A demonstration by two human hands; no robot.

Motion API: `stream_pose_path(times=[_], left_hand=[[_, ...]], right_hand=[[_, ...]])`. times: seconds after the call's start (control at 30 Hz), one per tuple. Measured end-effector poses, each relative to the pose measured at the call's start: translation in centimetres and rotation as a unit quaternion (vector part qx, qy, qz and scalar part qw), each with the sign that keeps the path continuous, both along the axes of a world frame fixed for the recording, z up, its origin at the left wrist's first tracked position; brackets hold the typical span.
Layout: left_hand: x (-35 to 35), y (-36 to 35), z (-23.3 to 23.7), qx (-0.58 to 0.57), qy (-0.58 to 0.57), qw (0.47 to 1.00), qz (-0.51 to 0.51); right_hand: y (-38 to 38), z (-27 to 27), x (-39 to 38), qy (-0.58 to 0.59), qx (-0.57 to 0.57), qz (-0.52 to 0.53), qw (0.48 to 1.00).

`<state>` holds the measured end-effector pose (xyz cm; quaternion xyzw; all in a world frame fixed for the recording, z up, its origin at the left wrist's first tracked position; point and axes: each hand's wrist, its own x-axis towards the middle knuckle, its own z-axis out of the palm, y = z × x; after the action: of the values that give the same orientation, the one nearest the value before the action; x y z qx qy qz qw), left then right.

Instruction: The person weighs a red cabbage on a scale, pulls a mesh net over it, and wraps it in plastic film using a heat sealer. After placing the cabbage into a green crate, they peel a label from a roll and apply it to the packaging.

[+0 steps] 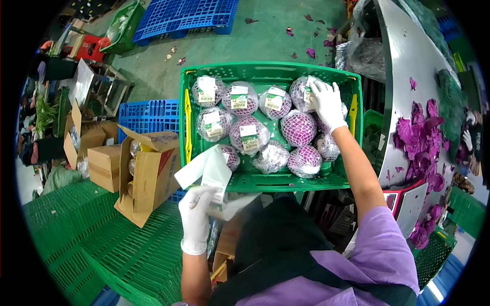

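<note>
A green plastic crate (265, 184) holds several red cabbages in white foam netting and clear wrap. Many, such as one wrapped cabbage (249, 135) in the middle, carry a white and green label. My left hand (196, 204), in a white glove, pinches a strip of label backing paper (212, 172) that curls over the crate's near left corner. My right hand (326, 103), also gloved, rests with fingers spread on a labelled cabbage (302, 95) at the far right. Its fingertips touch by the label. Cabbages nearer the right side, like this netted one (298, 127), show no label.
Left of the crate stand open cardboard boxes (153, 168) and stacked green crates (132, 245). Purple leaves (421, 135) lie on a metal table (408, 61) at the right. A blue pallet (186, 15) lies on the floor beyond. Another person's gloved hand (467, 140) shows far right.
</note>
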<state>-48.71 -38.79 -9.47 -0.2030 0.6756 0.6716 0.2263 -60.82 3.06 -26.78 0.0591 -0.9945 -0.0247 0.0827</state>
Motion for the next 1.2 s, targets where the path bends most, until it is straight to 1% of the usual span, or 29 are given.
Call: stream_pose_path(times=[0.03, 0.07, 0.1, 0.17, 0.2, 0.23, 0.33, 0.37, 0.43, 0.47, 0.5, 0.53, 0.57, 0.6, 0.63, 0.7, 0.73, 0.77, 0.83, 0.87, 0.9, 0.93, 0.97, 1.0, 1.03, 1.07, 1.1, 1.17, 1.2], left_hand=[[0.0, 0.4, 0.7, -0.006, -0.004, 1.000, 0.007], [-0.2, 1.2, 1.5, -0.057, 0.052, 0.997, -0.003], [-1.0, 2.2, 2.4, -0.109, 0.110, 0.988, -0.014], [-1.4, 2.4, 2.2, -0.102, 0.124, 0.987, -0.027], [-1.5, 2.1, 1.6, -0.032, 0.098, 0.994, -0.032], [-1.4, 2.3, 1.7, -0.029, 0.098, 0.994, -0.032], [-1.3, 2.6, 1.9, -0.091, 0.092, 0.989, -0.069], [-1.1, 3.0, 1.9, -0.086, 0.093, 0.989, -0.075], [-1.1, 3.7, 2.3, -0.068, 0.110, 0.991, -0.032], [-1.2, 4.1, 3.0, -0.054, 0.093, 0.993, -0.041], [-1.1, 4.1, 2.8, -0.052, 0.094, 0.993, -0.044], [-0.9, 4.0, 2.3, -0.037, 0.090, 0.995, -0.034], [-0.8, 3.9, 1.9, -0.023, 0.086, 0.996, -0.023], [-0.9, 3.8, 1.6, -0.023, 0.086, 0.996, -0.023], [-0.9, 3.8, 1.3, -0.038, 0.103, 0.994, -0.028], [-0.7, 3.7, 1.2, -0.054, 0.116, 0.991, -0.032], [-0.6, 3.8, 1.3, -0.106, 0.148, 0.981, -0.066], [-0.6, 4.0, 1.3, -0.156, 0.181, 0.966, -0.100], [-0.5, 4.9, 1.2, -0.166, 0.203, 0.962, -0.069], [-0.3, 4.6, 1.3, -0.185, 0.192, 0.957, -0.109], [0.0, 4.2, 1.4, -0.205, 0.180, 0.951, -0.148], [0.3, 3.6, 0.6, -0.206, 0.163, 0.951, -0.162], [0.4, 3.2, 0.7, -0.205, 0.162, 0.952, -0.161], [0.5, 3.0, 0.9, -0.208, 0.093, 0.957, -0.179], [0.6, 2.6, 1.0, -0.209, 0.024, 0.957, -0.198], [1.2, 1.8, 0.4, -0.150, -0.026, 0.977, -0.150], [1.2, 0.9, 0.5, -0.111, -0.039, 0.985, -0.126], [2.0, -0.4, 0.1, 0.091, -0.091, 0.990, 0.051], [1.8, -1.9, 0.1, 0.126, -0.103, 0.986, 0.018]], right_hand=[[-0.8, 1.0, -0.1, -0.038, 0.016, -0.030, 0.999], [-1.4, 2.1, -0.1, -0.075, -0.010, -0.043, 0.996], [-2.5, 2.2, 0.3, -0.026, -0.020, -0.049, 0.998], [-6.4, 5.4, 1.2, 0.003, -0.133, -0.013, 0.991], [-9.6, 7.5, 2.6, -0.015, -0.313, 0.049, 0.949], [-10.3, 8.2, 2.7, 0.000, -0.294, 0.065, 0.954], [-8.8, 4.4, 1.7, 0.062, -0.183, -0.021, 0.981], [-8.2, 3.0, 1.8, 0.009, -0.179, -0.045, 0.983], [-8.0, -1.8, 3.1, 0.023, -0.159, -0.041, 0.986], [-8.0, -3.4, 4.1, 0.026, -0.050, 0.007, 0.998], [-9.1, -3.9, 5.2, -0.061, -0.113, -0.010, 0.992], [-10.5, -2.9, 6.4, -0.202, -0.210, -0.014, 0.957], [-12.3, 0.9, 6.6, -0.334, -0.230, -0.001, 0.914], [-13.4, 0.5, 8.6, -0.231, -0.323, 0.046, 0.917], [-14.7, 6.7, 7.9, -0.372, -0.452, -0.043, 0.809], [-16.2, 12.0, 8.5, -0.353, -0.651, -0.004, 0.672], [-16.8, 14.2, 9.1, -0.323, -0.673, 0.048, 0.664], [-17.5, 17.0, 9.7, -0.376, -0.690, 0.015, 0.618], [-18.0, 18.2, 10.8, -0.267, -0.642, 0.108, 0.710], [-17.3, 18.0, 10.3, -0.238, -0.642, 0.101, 0.721], [-15.7, 18.4, 9.5, -0.274, -0.625, 0.045, 0.729], [-14.1, 17.3, 8.7, -0.251, -0.696, 0.001, 0.673], [-12.0, 17.5, 7.5, -0.229, -0.635, -0.056, 0.736], [-9.9, 14.5, 6.7, -0.203, -0.687, -0.104, 0.689], [-7.4, 12.4, 5.9, -0.250, -0.716, -0.141, 0.637], [-6.2, 10.8, 5.2, -0.281, -0.639, -0.195, 0.689], [-5.1, 8.0, 5.3, -0.280, -0.639, -0.196, 0.689], [-3.8, 2.0, 6.4, -0.241, -0.395, -0.155, 0.873], [-3.6, 0.1, 6.9, -0.244, -0.395, -0.155, 0.872]])
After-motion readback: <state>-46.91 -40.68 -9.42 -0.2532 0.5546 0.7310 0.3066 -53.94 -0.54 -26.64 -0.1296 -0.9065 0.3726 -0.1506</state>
